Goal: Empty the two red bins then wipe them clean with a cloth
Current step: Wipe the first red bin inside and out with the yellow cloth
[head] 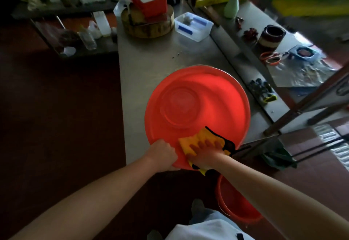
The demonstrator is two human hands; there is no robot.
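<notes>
The left hand (162, 154) is clenched round the near rim of the bin (198, 98), which sits on the steel table (151, 60) at its near edge. Just right of it, the right hand (205, 153) lies flat with fingers spread, pressing the yellow cloth (200, 138) against the bin's inside wall. The cloth drapes over the rim. Lower right, the second bin (236, 205) stands on the floor, under the right forearm.

Big round red bin (198, 104) is sitting on the table (143, 70) at frame centre, empty, near rim at the table's front edge. Yellow cloth (200, 139) with black trim is lying on its near inner wall, draping over the rim. Second red bin (236, 205) is standing on the floor (311, 164), lower right, partly hidden.
</notes>
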